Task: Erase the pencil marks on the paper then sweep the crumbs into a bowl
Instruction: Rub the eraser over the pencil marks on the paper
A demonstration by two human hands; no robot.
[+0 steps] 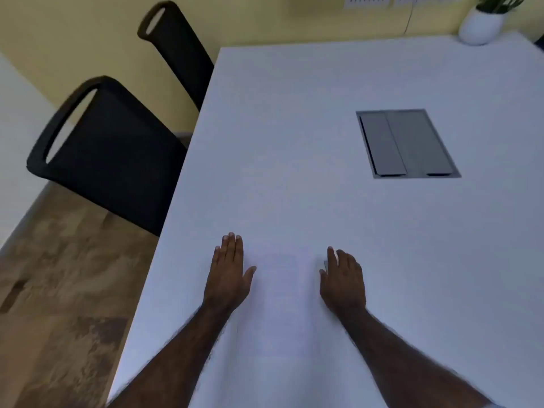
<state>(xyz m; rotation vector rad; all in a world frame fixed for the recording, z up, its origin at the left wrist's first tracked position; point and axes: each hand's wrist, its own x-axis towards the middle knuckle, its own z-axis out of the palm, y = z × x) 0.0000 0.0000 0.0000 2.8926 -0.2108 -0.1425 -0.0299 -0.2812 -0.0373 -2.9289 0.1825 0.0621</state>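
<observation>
A white sheet of paper (279, 295) lies on the white table (294, 142), hard to tell from the tabletop; only its left edge and faint lines show. My left hand (228, 278) rests flat on the sheet's left side, fingers straight, thumb spread, holding nothing. My right hand (343, 282) sits on the right side with fingers bent. A small pale block, seemingly an eraser (325, 264), is pinched between its thumb and forefinger. Pencil marks are too faint to make out. No bowl is in view.
A grey cable hatch (407, 142) is set into the table beyond my hands. A white plant pot (481, 25) stands at the far right corner. Two black chairs (112, 154) stand along the table's left edge over a wooden floor.
</observation>
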